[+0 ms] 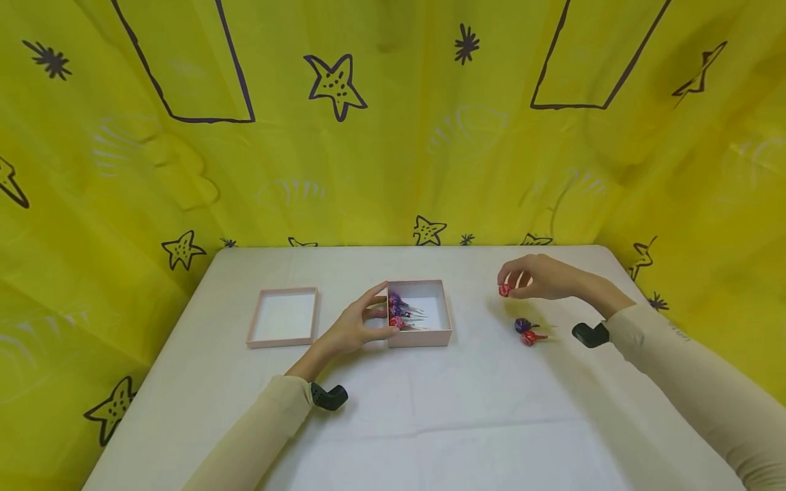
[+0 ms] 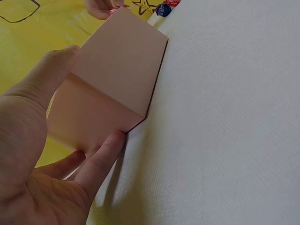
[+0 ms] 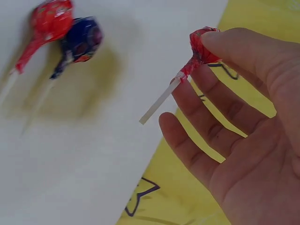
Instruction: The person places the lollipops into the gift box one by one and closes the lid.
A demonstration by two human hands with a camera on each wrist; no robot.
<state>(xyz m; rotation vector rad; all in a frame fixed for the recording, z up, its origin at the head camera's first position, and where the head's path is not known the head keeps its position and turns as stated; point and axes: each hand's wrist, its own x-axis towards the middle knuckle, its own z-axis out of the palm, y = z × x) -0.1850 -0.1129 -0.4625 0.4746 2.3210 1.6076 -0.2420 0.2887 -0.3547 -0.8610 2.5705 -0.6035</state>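
Lollipops number three outside the box: one red lollipop (image 1: 504, 290) pinched by its wrapped head in the right hand (image 1: 543, 276), raised above the worktop (image 1: 430, 409), plus a purple one (image 1: 522, 324) and a second red one (image 1: 529, 337) lying side by side near that wrist. Several more lie in the pink box (image 1: 439, 335), too bunched to count. The left hand (image 1: 356, 327) grips the box's left wall, thumb and fingers curled round its corner. One lid (image 1: 283, 318) lies to the left.

The pink box (image 2: 117, 70) looks like matt card, the table cloth (image 2: 225, 131) finely woven, the lollipop wrapper (image 3: 202, 47) glossy, perhaps foil.
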